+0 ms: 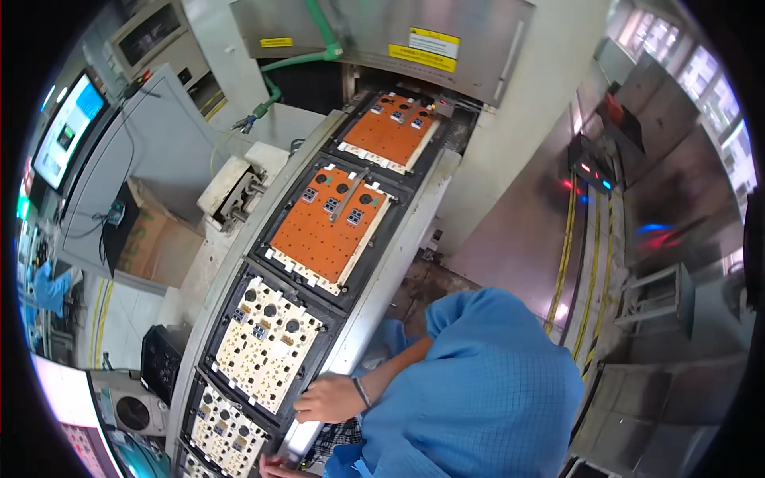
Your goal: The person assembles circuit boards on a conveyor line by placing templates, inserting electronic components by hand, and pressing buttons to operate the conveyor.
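Observation:
My right hand (331, 399), with a band at the wrist, lies on the metal rail (351, 350) of a conveyor. Its fingers are bent together at the rim of a black carrier tray (319, 307); what is under the fingertips is hidden. That tray bears a cream circuit-board panel (267, 338) dotted with small parts and round black components. Lower down, my left hand (279, 468) is cut off by the bottom edge, close to the corner of another cream circuit-board panel (223, 430). Its fingers show only in part.
Farther up the line are two trays with orange cover plates (327, 227), the far one at a metal machine housing (382, 40). Left stand a grey cabinet (151, 159), a monitor (72, 131) and a cardboard box (159, 239). A white stool (657, 299) is at right.

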`<state>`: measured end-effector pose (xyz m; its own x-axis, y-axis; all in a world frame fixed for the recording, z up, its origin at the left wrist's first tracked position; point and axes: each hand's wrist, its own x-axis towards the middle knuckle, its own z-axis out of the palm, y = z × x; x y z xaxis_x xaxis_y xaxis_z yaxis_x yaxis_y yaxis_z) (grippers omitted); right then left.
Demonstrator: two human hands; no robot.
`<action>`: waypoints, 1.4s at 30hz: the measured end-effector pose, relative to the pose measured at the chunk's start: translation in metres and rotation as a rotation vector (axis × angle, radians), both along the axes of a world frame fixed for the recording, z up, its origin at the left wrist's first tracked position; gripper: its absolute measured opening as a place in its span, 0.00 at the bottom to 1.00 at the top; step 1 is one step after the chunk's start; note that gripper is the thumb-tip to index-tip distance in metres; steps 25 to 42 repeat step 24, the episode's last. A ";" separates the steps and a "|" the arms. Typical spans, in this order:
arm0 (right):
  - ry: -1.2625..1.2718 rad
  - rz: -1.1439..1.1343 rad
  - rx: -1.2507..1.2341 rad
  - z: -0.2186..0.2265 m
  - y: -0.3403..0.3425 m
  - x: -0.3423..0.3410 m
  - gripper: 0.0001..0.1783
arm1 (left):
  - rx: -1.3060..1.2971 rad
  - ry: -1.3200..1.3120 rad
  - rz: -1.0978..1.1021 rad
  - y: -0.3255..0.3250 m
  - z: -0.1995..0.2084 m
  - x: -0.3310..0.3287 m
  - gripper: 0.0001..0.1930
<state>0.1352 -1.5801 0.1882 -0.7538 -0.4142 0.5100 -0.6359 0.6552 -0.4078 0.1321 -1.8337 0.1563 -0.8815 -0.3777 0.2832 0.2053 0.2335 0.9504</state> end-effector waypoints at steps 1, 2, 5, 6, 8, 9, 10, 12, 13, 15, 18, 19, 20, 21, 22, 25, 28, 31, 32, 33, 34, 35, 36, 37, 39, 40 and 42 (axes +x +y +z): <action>0.026 0.083 -0.041 -0.002 -0.008 0.000 0.09 | -0.023 -0.247 0.286 0.020 0.040 0.025 0.14; 0.006 0.138 -0.061 0.001 -0.016 0.001 0.09 | -0.008 -0.245 0.335 0.006 0.025 0.036 0.14; -0.091 0.346 -0.142 0.002 -0.048 0.004 0.06 | -0.027 -0.037 0.362 -0.048 -0.020 0.068 0.19; -0.109 0.375 -0.101 0.003 -0.057 0.007 0.06 | -0.082 -0.095 0.469 -0.045 -0.019 0.086 0.19; -0.140 0.473 -0.138 -0.004 -0.070 0.006 0.09 | -0.005 -0.186 0.600 -0.051 -0.047 0.130 0.20; -0.194 0.513 -0.120 -0.003 -0.069 0.001 0.10 | 0.038 -0.214 0.596 -0.053 -0.063 0.145 0.19; -0.178 0.568 -0.133 -0.003 -0.075 -0.001 0.11 | 0.041 -0.278 0.610 -0.061 -0.088 0.183 0.18; -0.188 0.706 -0.101 -0.017 -0.098 0.005 0.11 | 0.224 -0.387 0.771 -0.054 -0.131 0.279 0.17; -0.184 0.752 -0.058 -0.026 -0.110 0.006 0.11 | 0.226 -0.453 0.868 -0.038 -0.149 0.325 0.17; -0.296 0.853 -0.092 -0.022 -0.133 0.016 0.13 | 0.293 -0.649 0.944 0.004 -0.221 0.444 0.14; -0.785 1.024 -0.083 -0.050 -0.164 0.043 0.17 | -0.120 -1.310 0.967 0.122 -0.283 0.600 0.18; -0.768 1.035 0.006 -0.072 -0.171 0.046 0.17 | -0.040 -1.714 0.821 0.151 -0.284 0.614 0.17; -0.681 1.133 0.084 -0.095 -0.179 0.048 0.17 | 0.026 -1.904 0.734 0.180 -0.280 0.633 0.17; -0.590 1.221 0.143 -0.129 -0.186 0.050 0.16 | 0.098 -2.080 0.613 0.215 -0.276 0.654 0.18; -0.592 1.272 0.108 -0.173 -0.194 0.052 0.16 | 0.277 -2.170 0.686 0.262 -0.274 0.681 0.20; -0.728 1.236 0.004 -0.252 -0.202 0.052 0.11 | 0.577 -2.251 0.794 0.364 -0.287 0.708 0.21; -0.728 1.236 0.004 -0.252 -0.202 0.052 0.11 | 0.577 -2.251 0.794 0.364 -0.287 0.708 0.21; -0.728 1.236 0.004 -0.252 -0.202 0.052 0.11 | 0.577 -2.251 0.794 0.364 -0.287 0.708 0.21; -0.728 1.236 0.004 -0.252 -0.202 0.052 0.11 | 0.577 -2.251 0.794 0.364 -0.287 0.708 0.21; -0.728 1.236 0.004 -0.252 -0.202 0.052 0.11 | 0.577 -2.251 0.794 0.364 -0.287 0.708 0.21; -0.728 1.236 0.004 -0.252 -0.202 0.052 0.11 | 0.577 -2.251 0.794 0.364 -0.287 0.708 0.21; -0.728 1.236 0.004 -0.252 -0.202 0.052 0.11 | 0.577 -2.251 0.794 0.364 -0.287 0.708 0.21; -0.728 1.236 0.004 -0.252 -0.202 0.052 0.11 | 0.577 -2.251 0.794 0.364 -0.287 0.708 0.21; -0.728 1.236 0.004 -0.252 -0.202 0.052 0.11 | 0.577 -2.251 0.794 0.364 -0.287 0.708 0.21; -0.728 1.236 0.004 -0.252 -0.202 0.052 0.11 | 0.577 -2.251 0.794 0.364 -0.287 0.708 0.21; -0.728 1.236 0.004 -0.252 -0.202 0.052 0.11 | 0.577 -2.251 0.794 0.364 -0.287 0.708 0.21; -0.728 1.236 0.004 -0.252 -0.202 0.052 0.11 | 0.577 -2.251 0.794 0.364 -0.287 0.708 0.21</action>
